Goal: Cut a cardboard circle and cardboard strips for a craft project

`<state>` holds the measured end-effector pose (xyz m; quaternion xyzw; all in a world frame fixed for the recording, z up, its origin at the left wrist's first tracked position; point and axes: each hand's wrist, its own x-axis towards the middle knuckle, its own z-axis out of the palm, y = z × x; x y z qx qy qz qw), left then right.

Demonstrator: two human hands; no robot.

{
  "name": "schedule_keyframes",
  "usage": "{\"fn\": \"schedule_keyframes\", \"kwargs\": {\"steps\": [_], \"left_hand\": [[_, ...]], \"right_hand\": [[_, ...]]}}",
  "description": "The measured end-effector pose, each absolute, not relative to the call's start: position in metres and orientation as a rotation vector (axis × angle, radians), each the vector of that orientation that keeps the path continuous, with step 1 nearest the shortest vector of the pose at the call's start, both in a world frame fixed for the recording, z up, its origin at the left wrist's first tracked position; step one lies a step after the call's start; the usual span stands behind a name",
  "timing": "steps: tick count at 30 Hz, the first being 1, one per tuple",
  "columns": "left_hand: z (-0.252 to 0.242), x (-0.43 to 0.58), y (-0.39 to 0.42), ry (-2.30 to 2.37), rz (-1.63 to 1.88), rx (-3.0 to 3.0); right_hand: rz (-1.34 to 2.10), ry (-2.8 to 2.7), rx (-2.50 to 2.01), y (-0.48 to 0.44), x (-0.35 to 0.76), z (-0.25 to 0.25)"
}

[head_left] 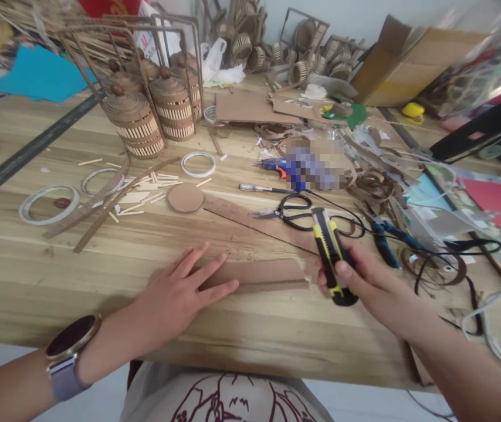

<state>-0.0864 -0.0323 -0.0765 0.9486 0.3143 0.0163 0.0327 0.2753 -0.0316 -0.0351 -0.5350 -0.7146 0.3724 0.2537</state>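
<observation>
I have the left hand [182, 284] laid flat with its fingers well spread, pressing rather than gripping, on the left end of a cardboard strip [263, 271] on the tabletop [233, 346]. The right hand [367, 274] is curled closed round a yellow-and-black box cutter [333, 255], held just past the strip's right end; whether its blade is out I can't tell. I judge the work partway: a narrow band runs along the strip's near edge, but I can't tell whether it is cut free or merely folded. Beyond the left hand, a cardboard disc [185, 198] and pale wooden sticks [147, 189] lie loose, not yet joined to anything. Farther beyond it, several lidded containers [134, 132] stand assembled. Between and beyond the hands, the scissors [280, 215] lie unheld beside a long brown band [246, 220].
</observation>
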Motion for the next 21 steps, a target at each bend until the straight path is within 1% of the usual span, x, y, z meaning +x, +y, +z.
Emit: {"fn": "schedule_keyframes", "kwargs": {"steps": [2,4,12,21], "left_hand": [[-0.077,-0.088,-0.032,0.958,0.072,2.943],[-0.076,-0.088,-0.031,0.947,0.073,2.960],[-0.074,-0.089,-0.031,0.916,0.086,2.999],[-0.070,-0.074,-0.039,0.857,0.329,3.063]], "right_hand": [[1.314,-1.772,-1.390,-0.038,0.266,-0.034],[1.420,-1.648,-1.366,-0.043,0.260,-0.037],[1.485,-1.446,-1.402,-0.054,0.256,-0.042],[1.561,-1.248,-1.651,-0.064,0.264,-0.051]]}}
